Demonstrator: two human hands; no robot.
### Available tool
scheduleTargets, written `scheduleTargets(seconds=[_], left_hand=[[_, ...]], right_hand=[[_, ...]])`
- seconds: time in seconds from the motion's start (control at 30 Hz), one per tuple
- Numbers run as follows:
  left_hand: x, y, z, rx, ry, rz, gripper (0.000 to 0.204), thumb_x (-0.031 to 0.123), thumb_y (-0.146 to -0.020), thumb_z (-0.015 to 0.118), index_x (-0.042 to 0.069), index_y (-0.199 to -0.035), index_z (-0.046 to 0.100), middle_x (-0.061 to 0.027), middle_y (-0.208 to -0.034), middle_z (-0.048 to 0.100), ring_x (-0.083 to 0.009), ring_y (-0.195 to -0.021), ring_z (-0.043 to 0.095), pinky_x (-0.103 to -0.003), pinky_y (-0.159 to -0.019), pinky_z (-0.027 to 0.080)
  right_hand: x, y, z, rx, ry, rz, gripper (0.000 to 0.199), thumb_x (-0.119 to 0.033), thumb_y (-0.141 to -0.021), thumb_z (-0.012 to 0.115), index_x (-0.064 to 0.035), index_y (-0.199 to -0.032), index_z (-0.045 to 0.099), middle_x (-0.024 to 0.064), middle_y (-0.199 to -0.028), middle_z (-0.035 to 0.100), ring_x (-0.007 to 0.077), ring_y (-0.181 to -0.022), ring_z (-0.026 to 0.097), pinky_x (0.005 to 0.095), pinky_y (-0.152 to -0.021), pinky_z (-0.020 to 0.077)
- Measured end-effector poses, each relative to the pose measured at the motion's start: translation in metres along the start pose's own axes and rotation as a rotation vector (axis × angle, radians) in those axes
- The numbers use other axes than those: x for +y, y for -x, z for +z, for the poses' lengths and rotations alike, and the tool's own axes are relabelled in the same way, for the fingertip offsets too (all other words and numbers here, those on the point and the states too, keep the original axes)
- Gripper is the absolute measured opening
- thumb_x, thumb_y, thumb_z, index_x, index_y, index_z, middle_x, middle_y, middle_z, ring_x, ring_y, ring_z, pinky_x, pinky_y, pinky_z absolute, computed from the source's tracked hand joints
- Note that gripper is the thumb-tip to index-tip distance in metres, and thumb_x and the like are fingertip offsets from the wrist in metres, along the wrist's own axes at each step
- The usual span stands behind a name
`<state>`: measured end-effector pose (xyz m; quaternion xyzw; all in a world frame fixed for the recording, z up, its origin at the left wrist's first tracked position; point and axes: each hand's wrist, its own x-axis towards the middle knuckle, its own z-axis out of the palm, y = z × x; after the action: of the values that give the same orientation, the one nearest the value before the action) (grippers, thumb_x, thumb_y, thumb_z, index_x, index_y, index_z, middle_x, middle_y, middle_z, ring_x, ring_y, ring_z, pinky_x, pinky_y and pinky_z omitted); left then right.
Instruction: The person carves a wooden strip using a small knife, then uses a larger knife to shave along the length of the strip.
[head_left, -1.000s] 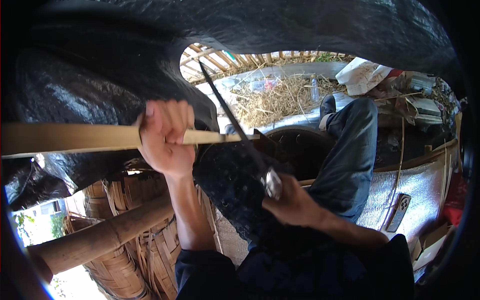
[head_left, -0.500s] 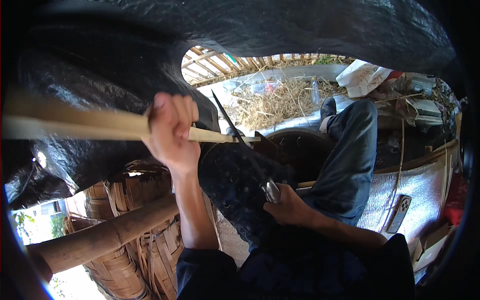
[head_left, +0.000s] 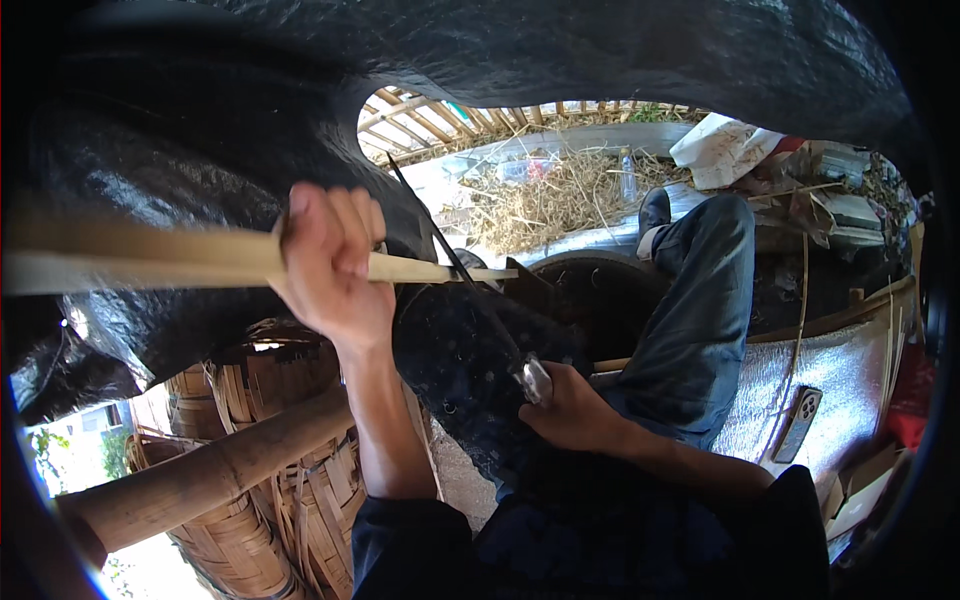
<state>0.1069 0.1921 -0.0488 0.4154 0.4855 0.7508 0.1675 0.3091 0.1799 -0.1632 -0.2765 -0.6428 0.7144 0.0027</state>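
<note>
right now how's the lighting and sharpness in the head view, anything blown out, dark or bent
Head view: the straw-strewn ground and lower-left corner are sunlit, nearly blown out; the black sheet overhead shows dull glare; the bamboo strip in the left hand is soft, close to the lens; the right hand on the knife is shaded; fisheye bends the rim.
</note>
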Motion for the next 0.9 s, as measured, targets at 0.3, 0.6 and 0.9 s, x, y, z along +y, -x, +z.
scheduleTargets(seconds=[0.3, 0.6, 0.9], left_hand=[[0.003, 0.001, -0.011, 0.047, -0.042, 0.027, 0.04, 0.023, -0.09, 0.036, 0.014, -0.054, 0.021, 0.0027, -0.046, 0.019, -0.0063, -0.043, 0.016, -0.024, -0.044, 0.016], [0.003, 0.005, -0.009, 0.092, -0.005, 0.043, 0.039, 0.022, -0.09, 0.035, 0.015, -0.054, 0.021, 0.0032, -0.046, 0.019, -0.006, -0.042, 0.015, -0.023, -0.044, 0.016], [0.006, 0.01, -0.001, 0.246, -0.155, 0.082, 0.041, 0.022, -0.091, 0.036, 0.014, -0.054, 0.02, 0.0029, -0.047, 0.019, -0.0062, -0.043, 0.016, -0.024, -0.045, 0.017]], right_hand=[[-0.064, 0.006, -0.033, -0.027, -0.071, -0.175, 0.026, -0.008, -0.069, 0.056, 0.0037, -0.091, 0.049, 0.013, -0.073, 0.052, 0.0185, -0.069, 0.056, 0.032, -0.061, 0.0442], [-0.003, 0.0, -0.013, -0.033, -0.023, 0.157, 0.025, -0.008, -0.068, 0.056, 0.0052, -0.089, 0.052, 0.0141, -0.065, 0.054, 0.0256, -0.061, 0.057, 0.035, -0.06, 0.0456], [-0.068, 0.004, -0.035, -0.049, 0.02, -0.138, 0.03, -0.008, -0.069, 0.058, 0.0044, -0.096, 0.05, 0.0159, -0.07, 0.056, 0.0271, -0.066, 0.059, 0.0367, -0.062, 0.0457]])
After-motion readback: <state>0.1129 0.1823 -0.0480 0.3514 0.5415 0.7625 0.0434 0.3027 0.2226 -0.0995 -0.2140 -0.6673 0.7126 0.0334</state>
